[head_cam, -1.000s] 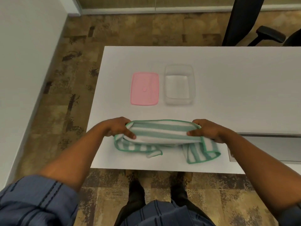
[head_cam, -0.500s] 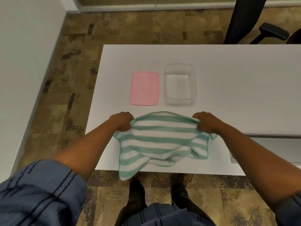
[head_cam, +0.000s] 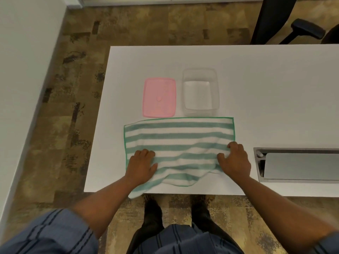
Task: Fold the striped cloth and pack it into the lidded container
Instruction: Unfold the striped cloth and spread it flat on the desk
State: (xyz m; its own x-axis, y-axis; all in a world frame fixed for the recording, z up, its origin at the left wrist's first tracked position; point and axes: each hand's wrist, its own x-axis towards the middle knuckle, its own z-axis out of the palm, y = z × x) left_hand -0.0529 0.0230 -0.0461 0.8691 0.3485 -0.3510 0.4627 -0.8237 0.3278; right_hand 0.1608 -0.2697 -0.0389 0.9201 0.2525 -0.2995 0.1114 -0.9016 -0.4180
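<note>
Left hand (head_cam: 141, 166): palm down on striped cloth (head_cam: 178, 138), fingers loosely curled, thumb out. Right hand (head_cam: 234, 162): knuckles up, fingers bunching cloth's right edge. Forearms angled inward.

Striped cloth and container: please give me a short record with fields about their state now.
cloth: striped cloth spread on the white table, near edge rumpled, one corner over the table edge
left hand: flat on the cloth
right hand: bunching the cloth's near right part
container: clear container open, nothing inside
lid: pink lid off, lying left of the container
folded: not yet
</note>
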